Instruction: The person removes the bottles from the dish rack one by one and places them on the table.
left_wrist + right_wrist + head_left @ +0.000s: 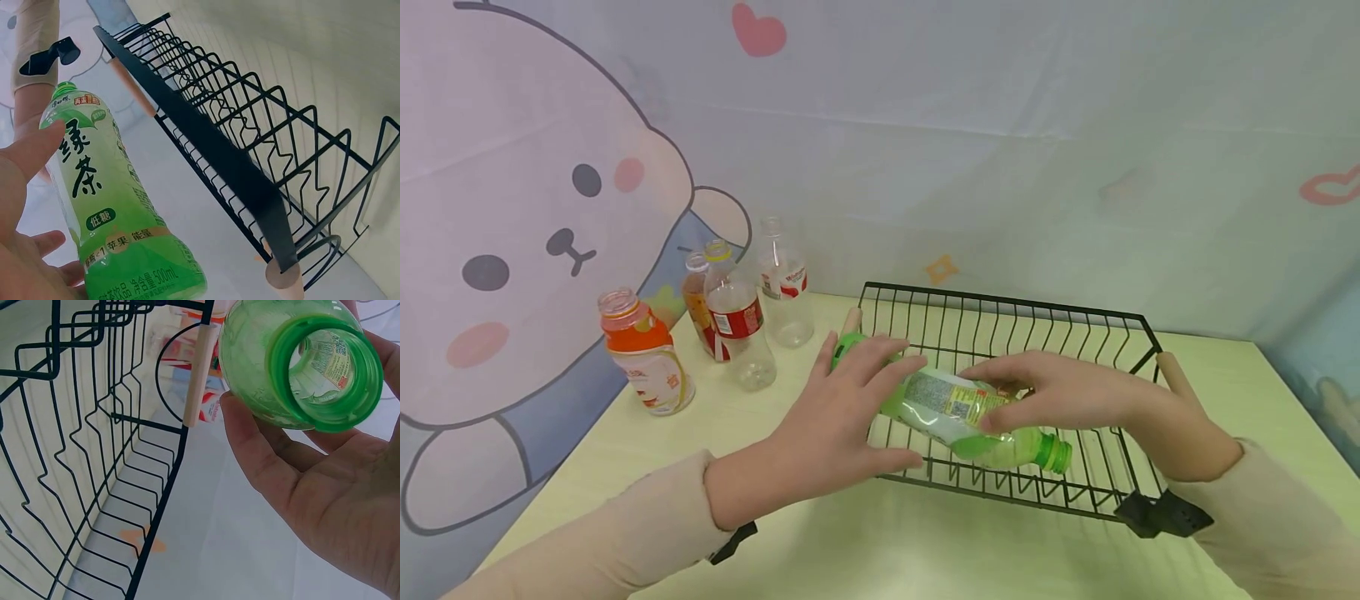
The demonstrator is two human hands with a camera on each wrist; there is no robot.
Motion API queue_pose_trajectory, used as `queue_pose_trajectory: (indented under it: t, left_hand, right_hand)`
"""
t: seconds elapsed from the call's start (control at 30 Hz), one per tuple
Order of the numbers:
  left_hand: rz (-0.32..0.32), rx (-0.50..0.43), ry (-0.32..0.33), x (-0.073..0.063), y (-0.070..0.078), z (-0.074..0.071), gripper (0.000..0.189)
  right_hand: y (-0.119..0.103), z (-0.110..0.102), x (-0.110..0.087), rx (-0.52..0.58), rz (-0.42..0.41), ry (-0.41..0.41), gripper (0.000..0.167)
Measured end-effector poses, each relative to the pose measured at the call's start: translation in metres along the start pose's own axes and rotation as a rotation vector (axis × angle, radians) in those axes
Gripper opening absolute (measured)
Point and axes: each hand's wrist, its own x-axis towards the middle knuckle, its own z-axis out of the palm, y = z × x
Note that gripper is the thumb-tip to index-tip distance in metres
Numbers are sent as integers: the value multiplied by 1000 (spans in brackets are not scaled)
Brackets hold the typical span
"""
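An uncapped green tea bottle (940, 408) lies on its side across the view over the black wire rack (1000, 304), its open mouth (334, 375) towards the right. My right hand (1060, 387) holds it around the shoulder end, thumb on the near side and fingers on the far side. At the bottle's base end, my left hand (842, 408) has its fingers spread over the green plastic, with the thumb sticking out apart from it. In the left wrist view the bottle's printed label (94, 181) faces the camera.
Left of the rack stand several uncapped bottles: an orange one with a white label (651, 367), a clear one with a red label (741, 325), a brownish one (697, 304) and another clear one (786, 292). A cartoon-printed cloth (925, 167) hangs behind the table (760, 517).
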Motion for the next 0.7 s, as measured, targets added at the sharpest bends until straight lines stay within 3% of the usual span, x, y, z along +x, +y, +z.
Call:
queue_pose_trajectory:
  t: [0.3,0.7]
  left_hand:
    - [-3,30,-43,-3,2,7,83]
    - [46,138,-5,-6,2,19,79]
  right_hand:
    - [3,5,1,5,14,-12,63]
    - [7,9,3,110,0,-63,63]
